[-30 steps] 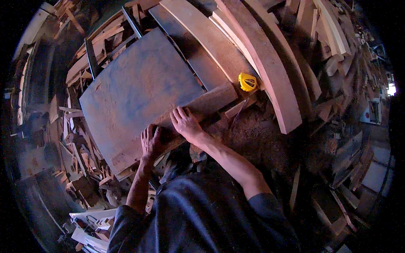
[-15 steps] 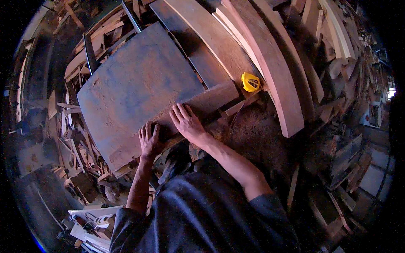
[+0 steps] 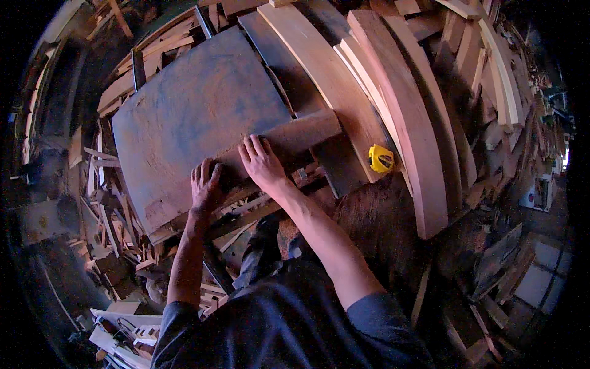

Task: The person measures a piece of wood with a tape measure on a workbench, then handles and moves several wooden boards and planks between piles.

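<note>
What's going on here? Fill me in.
A person has both hands on a board along the near edge of a dusty tabletop. The left hand and right hand rest there, fingers extended. The board's right end reaches past the tabletop. Further right, a yellow tape measure lies by a plank's near end.

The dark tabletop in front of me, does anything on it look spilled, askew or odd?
Brownish, sawdust-like residue lies patchily over the dark tabletop, so it looks unswept. The board at your left hand and right hand juts past the tabletop's right edge. I see no clear breakage.
</note>
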Available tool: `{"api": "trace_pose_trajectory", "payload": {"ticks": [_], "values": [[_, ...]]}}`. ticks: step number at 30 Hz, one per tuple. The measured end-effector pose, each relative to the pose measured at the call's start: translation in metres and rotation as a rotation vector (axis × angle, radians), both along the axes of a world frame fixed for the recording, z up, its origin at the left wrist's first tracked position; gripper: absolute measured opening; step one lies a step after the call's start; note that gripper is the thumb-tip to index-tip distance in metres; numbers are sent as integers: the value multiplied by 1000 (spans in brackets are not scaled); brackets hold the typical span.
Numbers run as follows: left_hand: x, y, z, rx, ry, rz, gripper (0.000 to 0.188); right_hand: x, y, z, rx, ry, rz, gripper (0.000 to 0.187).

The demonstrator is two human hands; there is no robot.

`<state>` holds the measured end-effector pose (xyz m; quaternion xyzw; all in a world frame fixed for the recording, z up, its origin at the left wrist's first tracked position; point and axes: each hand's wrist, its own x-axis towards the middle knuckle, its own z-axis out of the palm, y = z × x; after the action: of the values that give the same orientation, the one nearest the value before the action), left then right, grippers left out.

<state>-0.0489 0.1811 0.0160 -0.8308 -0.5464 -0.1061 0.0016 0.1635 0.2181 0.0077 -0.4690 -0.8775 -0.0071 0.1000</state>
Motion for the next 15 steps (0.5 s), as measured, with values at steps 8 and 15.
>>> {"api": "trace_pose_trajectory", "payload": {"ticks": [8,15], "values": [[-26,64,0,24,-26,-9,71,-27,65,-2,-22,17,-2,49],[-36,100,1,-22,-44,47,72,-39,103,-8,26,5,18,49]]}}
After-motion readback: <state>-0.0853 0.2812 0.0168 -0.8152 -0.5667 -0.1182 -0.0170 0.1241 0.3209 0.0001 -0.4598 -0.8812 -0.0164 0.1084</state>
